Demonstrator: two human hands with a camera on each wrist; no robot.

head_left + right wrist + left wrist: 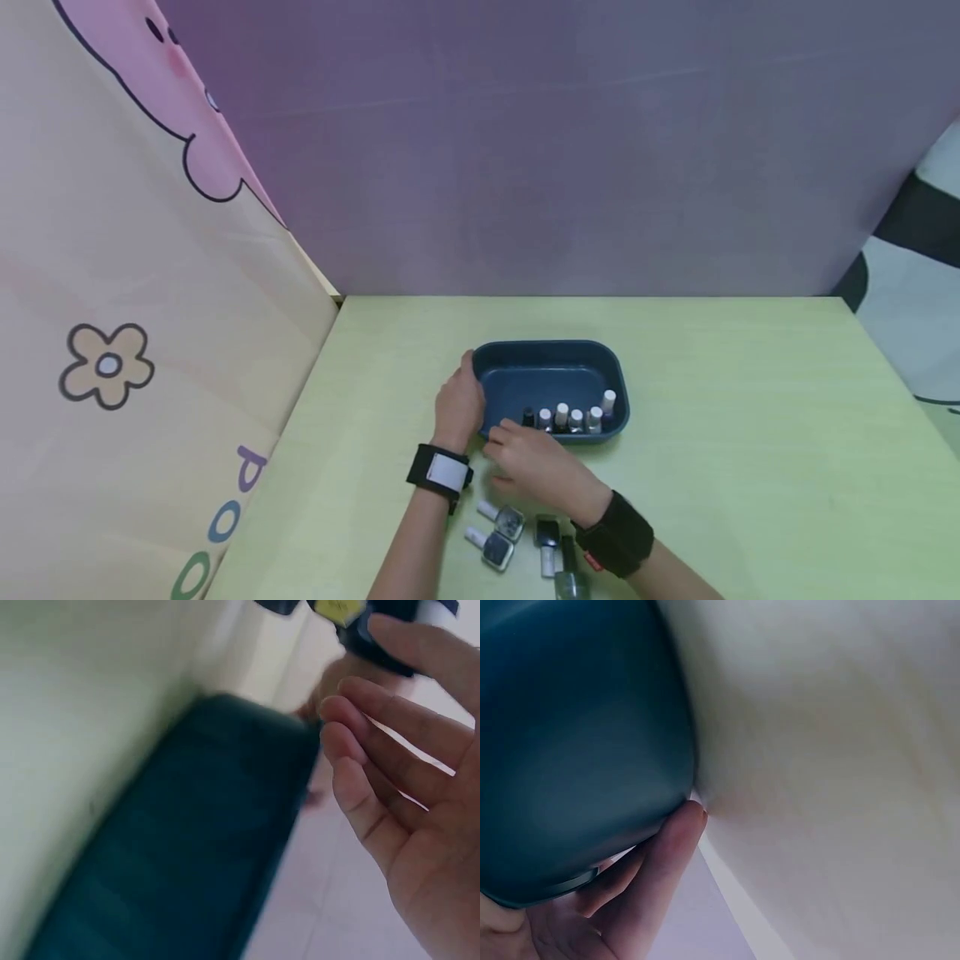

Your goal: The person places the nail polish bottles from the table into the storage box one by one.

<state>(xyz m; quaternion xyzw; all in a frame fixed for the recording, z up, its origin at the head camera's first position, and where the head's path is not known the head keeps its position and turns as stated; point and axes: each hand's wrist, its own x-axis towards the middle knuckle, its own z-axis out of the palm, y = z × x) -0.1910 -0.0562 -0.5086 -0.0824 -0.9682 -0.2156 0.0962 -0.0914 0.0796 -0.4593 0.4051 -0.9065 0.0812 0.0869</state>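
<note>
A dark blue tray (pixel 551 379) stands on the table, its left end gripped by my left hand (pixel 459 404). In the left wrist view, the fingers of the left hand (pixel 649 892) lie against the tray's outer wall (pixel 592 765). Several small nail polish bottles (pixel 576 420), mostly white-capped, stand in a row inside along the near wall. My right hand (pixel 543 468) is over the tray's near left corner. The right wrist view shows this hand (pixel 427 787) with loosely bent fingers and nothing between them, beside the tray wall (pixel 195 825).
More nail polish bottles lie on the pale green table (pixel 750 433) nearer me: two side by side (pixel 497 550), one with a dark square body (pixel 547 533), and a larger one (pixel 572 583) at the lower frame edge. A purple panel (pixel 562 167) rises behind the table.
</note>
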